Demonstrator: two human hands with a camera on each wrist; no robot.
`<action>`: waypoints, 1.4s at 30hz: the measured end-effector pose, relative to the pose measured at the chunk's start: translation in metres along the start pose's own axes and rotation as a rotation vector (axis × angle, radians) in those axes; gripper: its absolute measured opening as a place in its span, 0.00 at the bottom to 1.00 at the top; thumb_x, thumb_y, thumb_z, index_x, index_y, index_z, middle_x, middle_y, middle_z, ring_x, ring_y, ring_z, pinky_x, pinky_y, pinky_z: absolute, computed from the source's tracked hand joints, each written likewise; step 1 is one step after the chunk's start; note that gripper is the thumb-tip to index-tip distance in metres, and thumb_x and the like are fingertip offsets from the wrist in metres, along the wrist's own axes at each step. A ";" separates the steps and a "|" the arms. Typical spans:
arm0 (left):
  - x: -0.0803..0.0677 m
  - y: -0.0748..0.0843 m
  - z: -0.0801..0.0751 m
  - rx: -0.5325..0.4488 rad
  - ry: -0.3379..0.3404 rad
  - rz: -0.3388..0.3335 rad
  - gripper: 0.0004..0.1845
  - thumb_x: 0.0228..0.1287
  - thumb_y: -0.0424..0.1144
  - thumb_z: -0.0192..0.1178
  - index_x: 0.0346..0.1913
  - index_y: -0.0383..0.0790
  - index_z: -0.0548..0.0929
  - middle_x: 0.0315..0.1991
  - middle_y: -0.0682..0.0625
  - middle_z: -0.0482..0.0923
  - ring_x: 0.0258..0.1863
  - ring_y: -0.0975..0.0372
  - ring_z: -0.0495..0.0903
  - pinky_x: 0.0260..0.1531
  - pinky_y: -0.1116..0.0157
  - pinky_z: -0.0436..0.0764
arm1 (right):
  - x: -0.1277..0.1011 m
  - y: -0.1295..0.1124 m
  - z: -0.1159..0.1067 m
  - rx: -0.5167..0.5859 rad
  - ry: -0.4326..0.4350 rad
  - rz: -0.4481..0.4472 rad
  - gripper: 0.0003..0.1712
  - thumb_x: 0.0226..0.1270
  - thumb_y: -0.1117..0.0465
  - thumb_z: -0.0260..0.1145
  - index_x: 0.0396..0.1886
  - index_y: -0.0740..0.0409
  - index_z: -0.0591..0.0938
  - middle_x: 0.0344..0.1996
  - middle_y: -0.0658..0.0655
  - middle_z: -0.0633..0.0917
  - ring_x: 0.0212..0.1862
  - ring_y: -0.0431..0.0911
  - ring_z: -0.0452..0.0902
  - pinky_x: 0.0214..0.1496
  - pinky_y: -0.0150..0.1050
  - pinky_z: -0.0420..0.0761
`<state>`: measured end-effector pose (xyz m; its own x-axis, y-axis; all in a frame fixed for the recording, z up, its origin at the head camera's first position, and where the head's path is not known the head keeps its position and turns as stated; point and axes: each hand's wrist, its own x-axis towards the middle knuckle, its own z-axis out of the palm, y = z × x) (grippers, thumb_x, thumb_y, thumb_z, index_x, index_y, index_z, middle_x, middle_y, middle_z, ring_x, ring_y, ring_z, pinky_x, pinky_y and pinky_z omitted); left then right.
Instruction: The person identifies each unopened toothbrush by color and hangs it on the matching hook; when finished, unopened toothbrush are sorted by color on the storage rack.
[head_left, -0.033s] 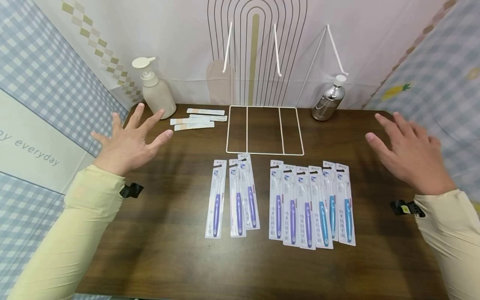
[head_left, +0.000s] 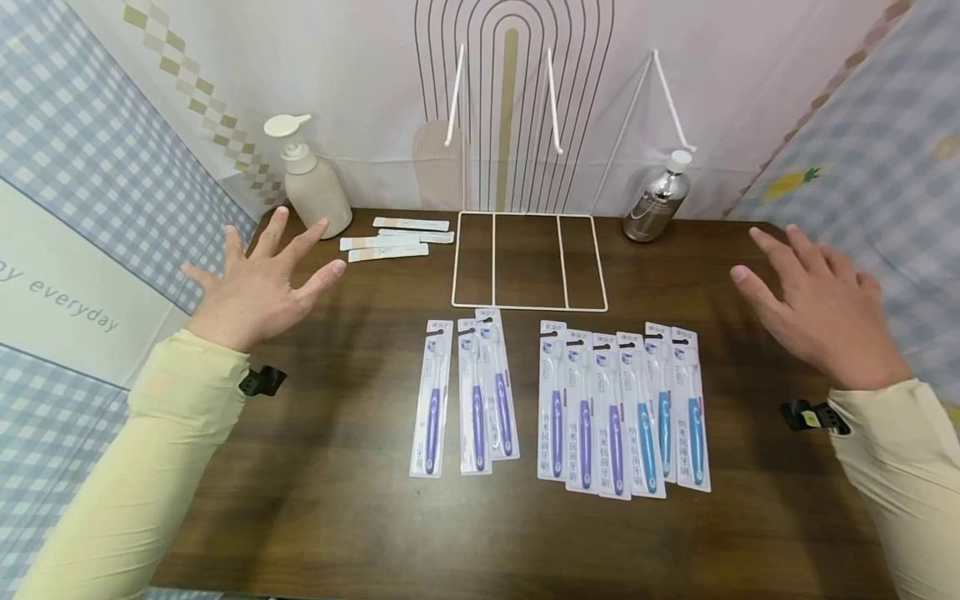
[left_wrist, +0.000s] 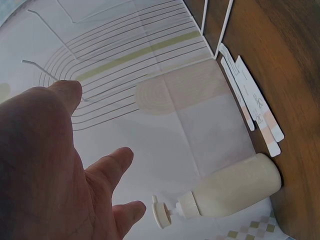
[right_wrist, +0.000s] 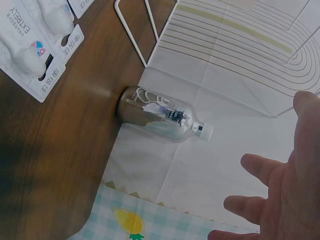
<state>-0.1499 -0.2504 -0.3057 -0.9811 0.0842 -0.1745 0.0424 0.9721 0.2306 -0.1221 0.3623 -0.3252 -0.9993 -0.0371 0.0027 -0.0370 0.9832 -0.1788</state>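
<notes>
My left hand (head_left: 251,292) hovers over the table's left side, fingers spread and holding nothing, nearest to a beige pump bottle (head_left: 318,196). Out at the right, my right hand (head_left: 825,312) is also raised with fingers apart and nothing in it. Packaged toothbrushes lie between the hands in two groups. The left group has three purple ones, one lying apart (head_left: 431,400) and two overlapping (head_left: 477,408). In the right group, purple toothbrushes (head_left: 586,425) overlap with blue toothbrushes (head_left: 692,417). A white wire rack (head_left: 530,308) with upright hooks stands behind them.
Several slim white sachets (head_left: 390,252) lie beside the pump bottle. A silver bottle with a white cap (head_left: 658,204) stands at the back right. Patterned cloth (head_left: 360,83) hangs behind the brown wooden table (head_left: 360,533) and along both its sides.
</notes>
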 end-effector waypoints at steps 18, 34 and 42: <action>0.006 0.002 0.000 -0.009 0.005 0.038 0.43 0.72 0.80 0.32 0.85 0.75 0.44 0.87 0.52 0.25 0.76 0.23 0.23 0.51 0.12 0.27 | -0.004 0.003 -0.003 0.021 0.019 0.026 0.45 0.85 0.32 0.37 0.88 0.51 0.49 0.84 0.71 0.46 0.76 0.83 0.44 0.61 0.85 0.51; 0.103 0.029 0.108 -0.192 -0.159 0.463 0.40 0.85 0.59 0.43 0.87 0.44 0.47 0.86 0.42 0.42 0.84 0.43 0.45 0.78 0.37 0.44 | -0.021 0.038 0.090 0.384 0.068 -0.152 0.32 0.86 0.51 0.56 0.79 0.63 0.69 0.72 0.78 0.69 0.71 0.78 0.59 0.69 0.78 0.51; 0.120 0.049 0.152 -0.168 -0.159 0.433 0.46 0.80 0.66 0.50 0.88 0.47 0.46 0.87 0.51 0.40 0.85 0.50 0.40 0.77 0.36 0.34 | -0.039 0.047 0.133 0.482 -0.021 -0.035 0.34 0.83 0.49 0.61 0.81 0.57 0.69 0.72 0.76 0.69 0.65 0.71 0.58 0.56 0.70 0.59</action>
<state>-0.2369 -0.1598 -0.4611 -0.8387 0.5176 -0.1692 0.3958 0.7929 0.4633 -0.0838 0.3867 -0.4644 -0.9970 -0.0776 -0.0024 -0.0598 0.7868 -0.6143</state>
